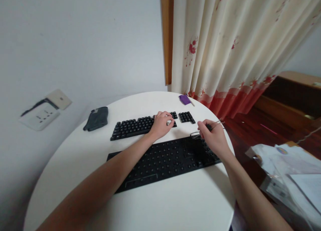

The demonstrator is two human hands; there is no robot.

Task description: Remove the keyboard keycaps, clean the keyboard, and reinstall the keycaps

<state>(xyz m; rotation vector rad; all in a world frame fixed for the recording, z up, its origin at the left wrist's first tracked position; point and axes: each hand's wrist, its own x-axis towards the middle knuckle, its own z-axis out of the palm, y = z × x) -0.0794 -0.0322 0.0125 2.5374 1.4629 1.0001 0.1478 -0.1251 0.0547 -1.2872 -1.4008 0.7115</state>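
R hand [212, 134] pinches wire tool [208, 127], partly hidden; L hand [162, 125] blocks some keycaps [132, 127], grip can't tell.

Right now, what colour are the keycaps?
The keycaps are black; they show best in the head view.

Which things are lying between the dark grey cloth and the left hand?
In the head view, black keycaps in rows lie between the dark grey cloth and the left hand; white tabletop shows beside the cloth.

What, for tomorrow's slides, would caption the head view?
Left hand at loose keycaps, right hand holding wire tool by keyboard base.
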